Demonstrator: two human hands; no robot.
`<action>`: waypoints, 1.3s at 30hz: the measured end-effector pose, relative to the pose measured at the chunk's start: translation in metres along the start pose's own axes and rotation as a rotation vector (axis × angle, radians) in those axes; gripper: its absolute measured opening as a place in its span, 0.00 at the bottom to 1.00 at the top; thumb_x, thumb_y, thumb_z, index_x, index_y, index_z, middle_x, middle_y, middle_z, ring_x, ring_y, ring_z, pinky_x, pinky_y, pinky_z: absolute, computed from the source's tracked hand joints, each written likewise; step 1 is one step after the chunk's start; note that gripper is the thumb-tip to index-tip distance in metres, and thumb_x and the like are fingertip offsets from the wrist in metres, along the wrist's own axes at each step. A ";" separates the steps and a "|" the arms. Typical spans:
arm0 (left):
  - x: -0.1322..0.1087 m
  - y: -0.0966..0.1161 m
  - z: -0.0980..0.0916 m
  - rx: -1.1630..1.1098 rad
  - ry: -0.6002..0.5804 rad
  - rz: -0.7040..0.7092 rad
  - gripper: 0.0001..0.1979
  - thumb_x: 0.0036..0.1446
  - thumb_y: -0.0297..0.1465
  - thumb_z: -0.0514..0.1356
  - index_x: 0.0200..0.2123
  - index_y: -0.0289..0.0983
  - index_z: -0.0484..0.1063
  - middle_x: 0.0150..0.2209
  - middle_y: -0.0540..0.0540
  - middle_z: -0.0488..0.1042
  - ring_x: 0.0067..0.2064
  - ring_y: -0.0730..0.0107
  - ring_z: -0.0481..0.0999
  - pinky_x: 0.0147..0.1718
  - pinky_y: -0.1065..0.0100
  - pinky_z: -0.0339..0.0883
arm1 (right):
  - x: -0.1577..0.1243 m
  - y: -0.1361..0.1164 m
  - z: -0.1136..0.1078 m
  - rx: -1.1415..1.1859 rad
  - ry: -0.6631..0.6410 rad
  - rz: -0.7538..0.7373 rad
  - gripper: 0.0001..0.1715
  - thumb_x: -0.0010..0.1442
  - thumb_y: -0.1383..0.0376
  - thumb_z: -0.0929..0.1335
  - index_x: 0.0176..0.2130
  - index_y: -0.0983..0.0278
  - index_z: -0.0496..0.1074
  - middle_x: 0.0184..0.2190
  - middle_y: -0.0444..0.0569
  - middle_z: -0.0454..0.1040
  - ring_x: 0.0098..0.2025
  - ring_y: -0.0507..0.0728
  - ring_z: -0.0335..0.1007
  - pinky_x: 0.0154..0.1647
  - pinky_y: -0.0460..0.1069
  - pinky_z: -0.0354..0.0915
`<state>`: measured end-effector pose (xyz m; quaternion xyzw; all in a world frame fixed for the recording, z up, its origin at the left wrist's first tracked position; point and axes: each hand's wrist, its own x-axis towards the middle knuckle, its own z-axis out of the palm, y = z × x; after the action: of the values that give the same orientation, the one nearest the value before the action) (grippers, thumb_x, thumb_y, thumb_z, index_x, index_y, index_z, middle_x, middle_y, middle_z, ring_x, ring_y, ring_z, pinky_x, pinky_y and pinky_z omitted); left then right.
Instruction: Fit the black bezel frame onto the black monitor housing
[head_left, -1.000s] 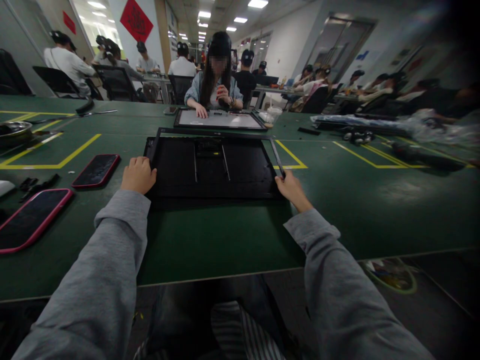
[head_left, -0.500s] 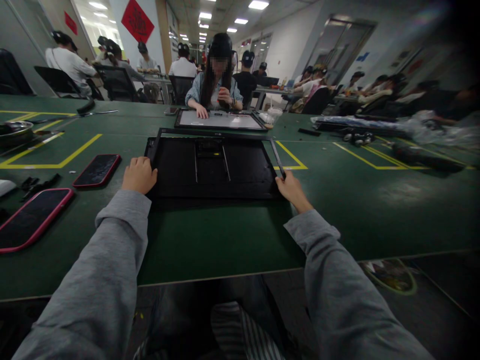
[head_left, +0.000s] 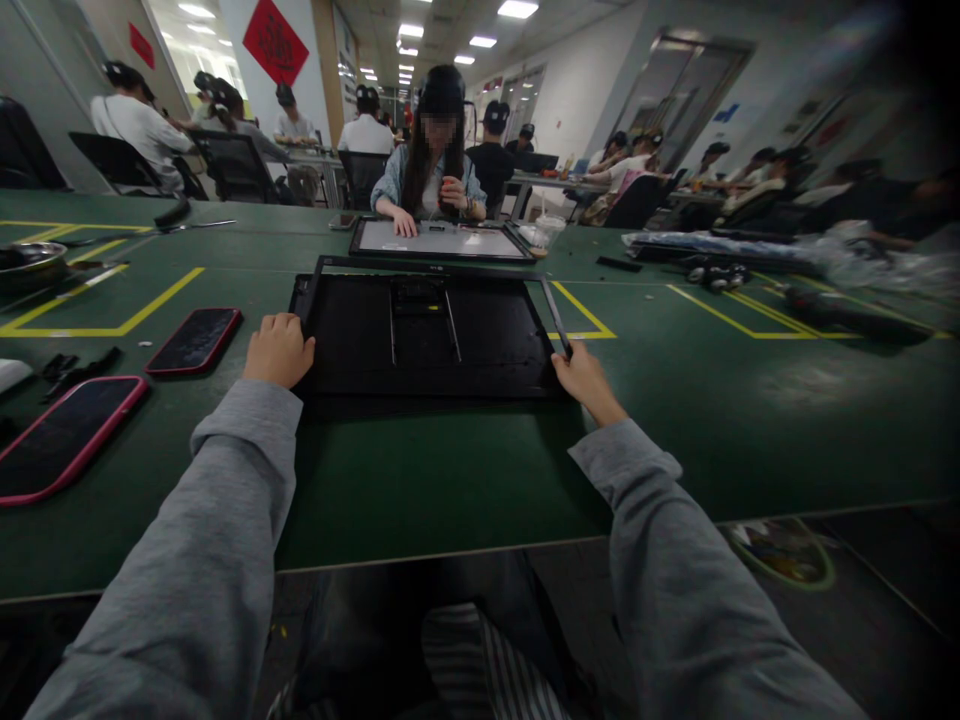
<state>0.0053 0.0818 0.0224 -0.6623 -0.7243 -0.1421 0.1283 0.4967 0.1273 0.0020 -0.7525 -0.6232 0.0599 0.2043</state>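
Observation:
A flat black panel [head_left: 480,340] with a thin black frame [head_left: 420,264] lifted along its far side lies on the green table [head_left: 420,480] in front of me. My left hand [head_left: 278,349] is curled on the panel's near left corner, fingers closed over the frame's left rail. My right hand [head_left: 586,380] is at the near right corner, fingers pinched on the end of the frame's right rail [head_left: 556,318]. Both arms wear grey sleeves.
Two phones in red cases [head_left: 193,340] [head_left: 64,436] lie at my left, with small black parts [head_left: 75,366] beside them. Yellow tape lines [head_left: 112,325] mark the table. Across it a person [head_left: 435,150] sits at a light panel [head_left: 439,240]. Other people sit behind.

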 end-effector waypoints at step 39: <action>0.000 -0.001 0.000 0.011 -0.003 -0.001 0.26 0.63 0.35 0.49 0.59 0.29 0.68 0.61 0.30 0.68 0.63 0.46 0.64 0.58 0.49 0.63 | -0.003 -0.002 -0.002 -0.016 -0.002 0.000 0.27 0.68 0.63 0.62 0.61 0.73 0.65 0.48 0.66 0.78 0.51 0.68 0.76 0.51 0.56 0.67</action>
<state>0.0043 0.0820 0.0229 -0.6615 -0.7256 -0.1369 0.1307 0.4949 0.1245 0.0044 -0.7542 -0.6236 0.0557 0.1979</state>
